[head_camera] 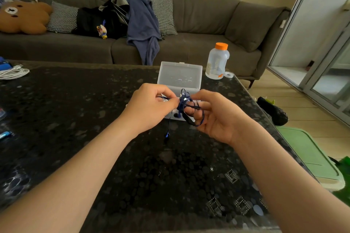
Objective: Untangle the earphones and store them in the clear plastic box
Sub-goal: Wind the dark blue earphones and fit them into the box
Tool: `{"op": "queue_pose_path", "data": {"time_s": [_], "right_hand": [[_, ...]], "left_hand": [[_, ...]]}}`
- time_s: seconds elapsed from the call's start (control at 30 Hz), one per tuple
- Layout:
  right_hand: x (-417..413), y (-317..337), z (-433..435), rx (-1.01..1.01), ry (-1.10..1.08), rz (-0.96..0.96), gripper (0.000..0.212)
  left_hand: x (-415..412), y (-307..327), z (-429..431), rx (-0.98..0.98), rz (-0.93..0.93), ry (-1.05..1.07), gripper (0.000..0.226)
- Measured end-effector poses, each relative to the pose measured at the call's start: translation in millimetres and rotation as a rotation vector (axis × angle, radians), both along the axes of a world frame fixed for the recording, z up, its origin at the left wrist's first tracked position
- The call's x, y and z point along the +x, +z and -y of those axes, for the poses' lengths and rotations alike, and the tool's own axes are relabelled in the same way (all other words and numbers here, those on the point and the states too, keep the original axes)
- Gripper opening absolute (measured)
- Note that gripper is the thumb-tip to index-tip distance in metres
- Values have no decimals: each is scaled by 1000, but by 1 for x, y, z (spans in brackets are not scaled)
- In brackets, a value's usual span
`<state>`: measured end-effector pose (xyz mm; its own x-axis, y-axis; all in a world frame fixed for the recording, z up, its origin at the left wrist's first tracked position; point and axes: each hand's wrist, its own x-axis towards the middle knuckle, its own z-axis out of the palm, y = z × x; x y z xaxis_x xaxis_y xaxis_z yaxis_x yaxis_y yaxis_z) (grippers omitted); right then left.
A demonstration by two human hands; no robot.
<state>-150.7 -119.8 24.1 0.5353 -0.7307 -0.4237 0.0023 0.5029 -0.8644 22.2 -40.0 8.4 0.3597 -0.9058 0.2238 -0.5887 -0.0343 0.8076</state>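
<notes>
Untangling underway: left hand point(151, 107) pinches the earphones point(186, 108), right hand point(216, 117) hooks the loops (clear plastic box point(180, 75) open), next tease the knot apart.

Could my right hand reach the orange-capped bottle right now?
Likely yes: nothing stands between the right hand and the bottle beside the clear plastic box, but the earphones are looped round its fingers.
</notes>
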Motion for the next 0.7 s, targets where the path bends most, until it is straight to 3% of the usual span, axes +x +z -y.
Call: {"op": "queue_pose_path", "data": {"time_s": [0.17, 0.3, 0.37, 0.5, 0.7], "right_hand": [[2, -2, -10, -421, -172, -254, 30], [2, -13, -8, -832, -362, -416, 22], [4, -17, -5, -1005, -334, -375, 9], [8, -14, -8, -1092, -148, -152, 12], [4, -17, -10, -1223, -92, -293, 22]], "left_hand": [[-2, 2, 1, 94, -98, 27, 37], [-1, 3, 4, 111, -362, -7, 32], [-2, 4, 5, 113, -479, -31, 29], [-1, 6, 1, 135, -511, -107, 27], [-2, 6, 1, 137, -559, -145, 24]]}}
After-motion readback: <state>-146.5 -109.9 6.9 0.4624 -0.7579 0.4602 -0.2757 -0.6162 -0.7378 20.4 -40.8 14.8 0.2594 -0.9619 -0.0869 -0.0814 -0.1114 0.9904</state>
